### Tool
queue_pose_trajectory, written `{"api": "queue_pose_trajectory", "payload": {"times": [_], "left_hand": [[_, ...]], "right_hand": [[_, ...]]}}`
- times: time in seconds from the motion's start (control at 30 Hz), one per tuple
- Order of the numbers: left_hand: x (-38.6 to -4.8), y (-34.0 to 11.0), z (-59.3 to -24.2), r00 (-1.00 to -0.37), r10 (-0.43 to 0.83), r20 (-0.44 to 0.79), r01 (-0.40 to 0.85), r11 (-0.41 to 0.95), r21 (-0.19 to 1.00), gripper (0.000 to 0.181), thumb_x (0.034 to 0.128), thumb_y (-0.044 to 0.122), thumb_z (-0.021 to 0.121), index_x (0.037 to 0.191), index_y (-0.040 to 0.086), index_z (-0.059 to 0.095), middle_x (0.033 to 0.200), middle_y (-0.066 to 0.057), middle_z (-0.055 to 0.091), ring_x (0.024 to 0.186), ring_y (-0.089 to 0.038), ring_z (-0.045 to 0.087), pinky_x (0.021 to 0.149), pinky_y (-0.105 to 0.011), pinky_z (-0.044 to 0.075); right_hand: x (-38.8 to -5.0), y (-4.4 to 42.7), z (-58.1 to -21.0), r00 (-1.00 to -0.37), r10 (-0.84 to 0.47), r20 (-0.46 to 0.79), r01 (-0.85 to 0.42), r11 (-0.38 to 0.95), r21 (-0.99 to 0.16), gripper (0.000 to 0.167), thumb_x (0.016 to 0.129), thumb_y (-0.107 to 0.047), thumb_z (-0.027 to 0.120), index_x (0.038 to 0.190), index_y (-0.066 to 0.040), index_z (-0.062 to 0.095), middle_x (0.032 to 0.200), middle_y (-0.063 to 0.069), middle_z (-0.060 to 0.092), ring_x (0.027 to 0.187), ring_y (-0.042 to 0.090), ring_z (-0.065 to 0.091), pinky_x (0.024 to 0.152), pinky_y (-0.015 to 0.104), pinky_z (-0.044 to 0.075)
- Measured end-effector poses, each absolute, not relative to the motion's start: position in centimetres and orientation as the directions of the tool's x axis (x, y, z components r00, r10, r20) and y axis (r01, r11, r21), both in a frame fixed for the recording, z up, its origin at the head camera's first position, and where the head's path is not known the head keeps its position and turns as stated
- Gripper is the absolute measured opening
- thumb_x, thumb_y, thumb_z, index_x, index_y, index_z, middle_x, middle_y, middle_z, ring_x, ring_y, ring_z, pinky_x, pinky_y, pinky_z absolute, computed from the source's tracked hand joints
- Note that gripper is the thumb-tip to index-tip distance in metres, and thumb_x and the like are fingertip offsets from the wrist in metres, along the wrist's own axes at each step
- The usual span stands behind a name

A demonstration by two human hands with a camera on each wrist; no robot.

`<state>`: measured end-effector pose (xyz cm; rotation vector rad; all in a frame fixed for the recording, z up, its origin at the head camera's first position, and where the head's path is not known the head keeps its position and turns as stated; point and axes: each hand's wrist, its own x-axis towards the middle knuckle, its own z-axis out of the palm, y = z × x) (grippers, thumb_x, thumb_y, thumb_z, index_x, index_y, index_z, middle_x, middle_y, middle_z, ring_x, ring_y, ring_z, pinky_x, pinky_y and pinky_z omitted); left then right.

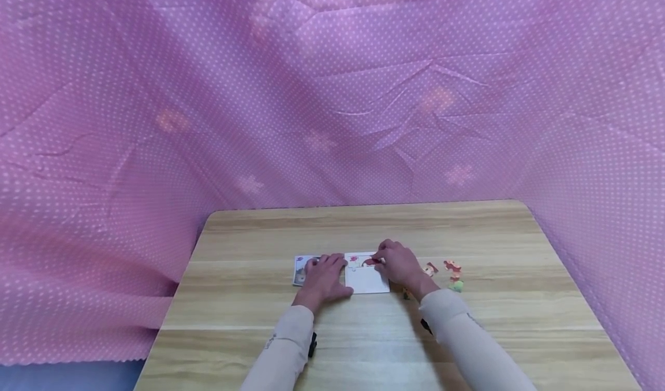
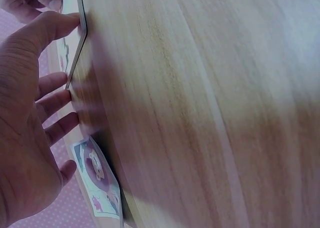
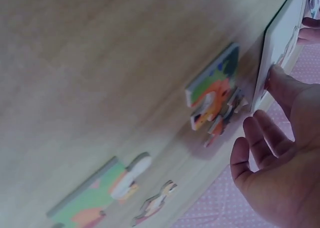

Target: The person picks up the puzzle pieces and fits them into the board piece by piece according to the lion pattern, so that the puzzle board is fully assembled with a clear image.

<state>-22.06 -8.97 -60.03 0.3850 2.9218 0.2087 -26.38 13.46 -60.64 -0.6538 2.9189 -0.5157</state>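
Observation:
A white puzzle board (image 1: 368, 281) lies on the table, with picture pieces along its far side. My left hand (image 1: 326, 278) rests at the board's left edge, its fingers fairly straight; in the left wrist view the thumb (image 2: 60, 24) touches the rim near a corner. At the far right of the board my right hand (image 1: 400, 264) pinches a reddish-brown puzzle piece (image 1: 371, 261) against its surface, though the fingertips partly hide that piece. In the right wrist view the thumb (image 3: 282, 85) reaches over the board's edge while other fingers curl loosely.
A picture card (image 1: 299, 272) lies left of the board, partly under my left hand. Loose puzzle pieces (image 1: 453, 268) lie to the right, and another green-and-orange piece (image 3: 215, 83) sits near the board. A pink dotted cloth (image 1: 332, 119) hangs behind the wooden table (image 1: 249, 235).

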Motion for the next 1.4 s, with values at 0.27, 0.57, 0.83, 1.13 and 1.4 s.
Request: {"api": "queue_pose_trajectory", "payload": {"times": [0.27,0.57,0.83,1.13,1.4], "left_hand": [[-22.6,-9.4,-60.0,-0.948,0.272,-0.169,0.242,0.954,0.176,0.077,0.0721,0.06,0.068,0.138,0.024,0.051,0.151,0.004,0.043,0.136,-0.023,0.04,0.103,-0.055,0.033],[-23.5,-9.5,-60.4,-0.95,0.268,-0.16,0.24,0.955,0.175,0.079,0.0712,0.059,0.068,0.14,0.025,0.05,0.151,0.004,0.042,0.136,-0.023,0.04,0.105,-0.057,0.031],[-24.3,-9.3,-60.6,-0.951,0.259,-0.167,0.23,0.958,0.174,0.08,0.0703,0.06,0.069,0.139,0.025,0.05,0.152,0.005,0.041,0.137,-0.023,0.039,0.106,-0.057,0.03],[-25.2,-10.0,-60.3,-0.946,0.282,-0.161,0.254,0.952,0.171,0.08,0.0702,0.06,0.068,0.139,0.025,0.05,0.152,0.004,0.042,0.136,-0.023,0.04,0.104,-0.057,0.031],[-25.9,-10.6,-60.0,-0.937,0.306,-0.166,0.276,0.944,0.182,0.08,0.0702,0.059,0.068,0.139,0.024,0.05,0.151,0.004,0.042,0.136,-0.024,0.04,0.104,-0.058,0.032]], "right_hand": [[-26.7,13.5,-61.1,-0.899,-0.437,0.001,-0.411,0.844,-0.345,0.026,0.089,-0.031,0.069,0.113,-0.022,0.072,0.116,0.001,0.063,0.107,0.024,0.058,0.091,0.047,0.048],[-27.4,13.4,-61.7,-0.91,-0.415,0.01,-0.391,0.85,-0.352,0.026,0.09,-0.034,0.067,0.113,-0.023,0.072,0.119,0.0,0.062,0.109,0.024,0.058,0.089,0.048,0.047],[-28.0,14.6,-61.2,-0.898,-0.439,0.023,-0.407,0.81,-0.422,0.038,0.085,-0.034,0.072,0.121,-0.022,0.067,0.125,0.005,0.06,0.114,0.03,0.056,0.09,0.054,0.047],[-27.9,15.8,-61.4,-0.907,-0.42,0.033,-0.395,0.82,-0.414,0.041,0.085,-0.034,0.072,0.123,-0.022,0.066,0.125,0.007,0.058,0.115,0.03,0.052,0.095,0.054,0.044],[-27.7,16.0,-61.0,-0.931,-0.366,0.01,-0.336,0.845,-0.416,0.041,0.085,-0.033,0.071,0.124,-0.02,0.065,0.125,0.008,0.059,0.116,0.03,0.052,0.095,0.054,0.044]]}}
